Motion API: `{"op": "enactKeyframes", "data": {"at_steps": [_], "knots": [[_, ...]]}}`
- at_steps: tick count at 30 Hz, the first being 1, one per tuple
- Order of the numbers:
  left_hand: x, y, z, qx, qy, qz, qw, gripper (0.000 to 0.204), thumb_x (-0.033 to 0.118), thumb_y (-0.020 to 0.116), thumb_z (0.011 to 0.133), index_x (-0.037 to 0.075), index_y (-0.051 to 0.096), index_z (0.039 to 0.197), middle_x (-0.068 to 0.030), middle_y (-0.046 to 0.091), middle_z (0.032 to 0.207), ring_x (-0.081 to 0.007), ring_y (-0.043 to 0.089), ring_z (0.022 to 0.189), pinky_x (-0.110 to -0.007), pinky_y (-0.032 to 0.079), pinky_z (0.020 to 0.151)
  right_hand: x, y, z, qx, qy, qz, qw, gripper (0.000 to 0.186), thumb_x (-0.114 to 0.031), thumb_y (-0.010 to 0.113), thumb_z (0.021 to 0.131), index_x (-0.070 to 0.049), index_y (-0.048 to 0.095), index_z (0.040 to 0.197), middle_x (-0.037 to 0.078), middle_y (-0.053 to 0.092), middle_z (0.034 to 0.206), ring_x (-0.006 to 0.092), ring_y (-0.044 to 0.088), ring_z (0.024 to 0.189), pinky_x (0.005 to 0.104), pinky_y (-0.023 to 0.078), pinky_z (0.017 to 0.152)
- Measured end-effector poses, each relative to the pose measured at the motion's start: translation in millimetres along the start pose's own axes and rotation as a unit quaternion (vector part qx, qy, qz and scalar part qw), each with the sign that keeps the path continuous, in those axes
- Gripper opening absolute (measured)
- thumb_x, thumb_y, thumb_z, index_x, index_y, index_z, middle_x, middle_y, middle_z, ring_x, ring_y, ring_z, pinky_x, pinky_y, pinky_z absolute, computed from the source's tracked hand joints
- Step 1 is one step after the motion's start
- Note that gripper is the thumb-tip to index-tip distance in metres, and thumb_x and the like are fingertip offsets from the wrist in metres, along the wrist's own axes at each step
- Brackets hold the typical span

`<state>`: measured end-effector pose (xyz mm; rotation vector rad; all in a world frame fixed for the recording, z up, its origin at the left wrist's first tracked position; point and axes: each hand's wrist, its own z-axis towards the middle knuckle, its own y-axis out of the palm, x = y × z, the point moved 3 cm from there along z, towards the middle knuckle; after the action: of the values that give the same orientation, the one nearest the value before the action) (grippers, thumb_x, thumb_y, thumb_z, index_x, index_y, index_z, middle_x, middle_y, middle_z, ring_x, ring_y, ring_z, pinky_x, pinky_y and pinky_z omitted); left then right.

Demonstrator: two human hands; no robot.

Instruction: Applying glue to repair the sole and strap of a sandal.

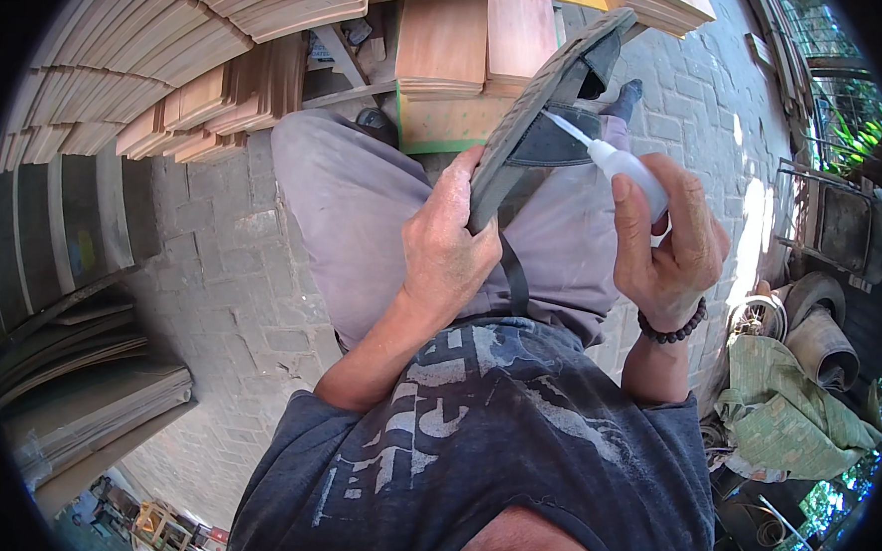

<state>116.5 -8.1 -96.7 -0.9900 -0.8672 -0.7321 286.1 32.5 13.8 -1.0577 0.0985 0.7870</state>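
Observation:
My left hand [445,238] grips the lower end of a dark sandal [513,140], which is held on edge and tilted, with its ridged sole facing left and its straps to the right. My right hand [677,243] is closed around a small white bottle [633,181] with a long thin nozzle. The nozzle's tip is at the sandal's dark strap, beside the sole; whether it touches cannot be told. A dark bracelet sits on my right wrist.
Stacks of wooden boards [443,41] fill the upper left and top, with darker sheets [91,387] at lower left. My legs [334,220] are bent over grey pavers [236,285]. A metal frame [823,221], a green sack [793,409] and cylindrical items line the right.

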Motion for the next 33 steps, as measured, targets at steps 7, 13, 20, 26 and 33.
{"op": "enactKeyframes", "data": {"at_steps": [7, 13, 20, 26, 33], "knots": [[-1.6, 2.0, -2.5, -0.011, -0.018, -0.008, 1.000, 0.050, -0.008, 0.063, 0.078, 0.003, 0.057, 0.127, -0.0159, 0.069, 0.105, -0.0262, 0.072, 0.093, -0.033, 0.054, 0.077, 7.7, 0.6, 4.4, 0.014, 0.006, 0.016, 1.000, 0.019, -0.005, 0.074, 0.083, 0.000, 0.066, 0.099, 0.010, 0.066, 0.079, 0.0168, 0.064, 0.058, 0.0262, 0.047, 0.048], [-0.3, 1.6, -3.0, -0.015, -0.022, -0.002, 1.000, 0.049, -0.008, 0.063, 0.078, 0.003, 0.057, 0.126, -0.0158, 0.069, 0.105, -0.0270, 0.072, 0.093, -0.033, 0.054, 0.077, 6.0, 0.4, 2.5, 0.011, 0.002, 0.015, 1.000, 0.019, -0.004, 0.074, 0.082, 0.001, 0.066, 0.099, 0.010, 0.067, 0.080, 0.0171, 0.063, 0.058, 0.0264, 0.047, 0.047], [-1.0, 1.5, -1.4, -0.015, -0.016, -0.005, 1.000, 0.050, -0.008, 0.063, 0.075, 0.001, 0.057, 0.124, -0.0201, 0.069, 0.106, -0.0340, 0.070, 0.090, -0.038, 0.056, 0.075, 2.2, 0.2, -1.5, 0.004, -0.006, 0.013, 1.000, 0.021, -0.002, 0.075, 0.080, 0.002, 0.066, 0.099, 0.011, 0.067, 0.081, 0.0190, 0.062, 0.056, 0.0278, 0.046, 0.047], [-0.7, 1.2, -0.6, -0.010, -0.029, -0.007, 1.000, 0.048, -0.007, 0.064, 0.076, 0.001, 0.058, 0.123, -0.0196, 0.068, 0.106, -0.0337, 0.070, 0.091, -0.038, 0.056, 0.075, -2.4, 3.1, -4.2, -0.015, 0.000, 0.014, 1.000, 0.021, -0.002, 0.075, 0.079, 0.002, 0.066, 0.098, 0.012, 0.066, 0.080, 0.0198, 0.061, 0.056, 0.0290, 0.045, 0.048], [-1.1, 1.3, 0.6, -0.011, -0.029, -0.002, 1.000, 0.048, -0.005, 0.064, 0.079, 0.003, 0.058, 0.125, -0.0177, 0.068, 0.110, -0.0309, 0.071, 0.096, -0.036, 0.055, 0.078, -10.9, 7.7, -14.5, -0.042, -0.028, 0.026, 0.998, 0.018, -0.005, 0.074, 0.081, 0.003, 0.066, 0.096, 0.008, 0.067, 0.080, 0.0152, 0.056, 0.053, 0.0270, 0.040, 0.047]]}}
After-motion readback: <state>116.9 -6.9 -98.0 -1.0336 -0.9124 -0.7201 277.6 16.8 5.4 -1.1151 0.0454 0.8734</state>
